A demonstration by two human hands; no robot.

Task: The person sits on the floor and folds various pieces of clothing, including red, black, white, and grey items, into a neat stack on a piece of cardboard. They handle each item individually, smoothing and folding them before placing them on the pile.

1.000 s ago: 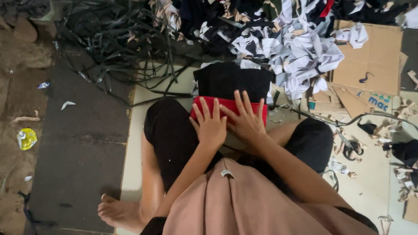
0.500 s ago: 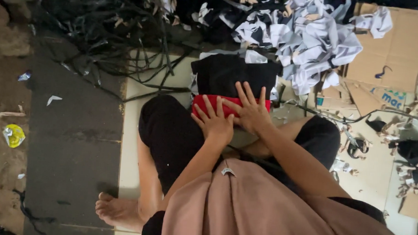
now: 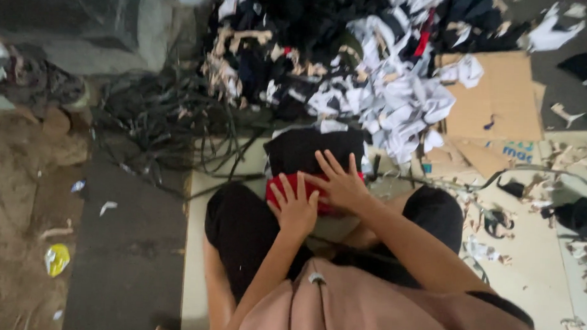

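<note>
Two hands, the left hand (image 3: 296, 209) and right hand (image 3: 337, 183), lie flat with fingers spread, gripping nothing, on a red cloth (image 3: 286, 184) over black fabric (image 3: 315, 149) in the lap. It looks soft, light; best pinched at an edge.

Both hands, left hand (image 3: 296, 207) and right hand (image 3: 339, 184), lay on a folded cloth (image 3: 291, 188) atop the lap. Beyond it sat a scrap pile (image 3: 349, 63); cardboard (image 3: 497, 100) far right, cables (image 3: 158, 121) far left.
</note>
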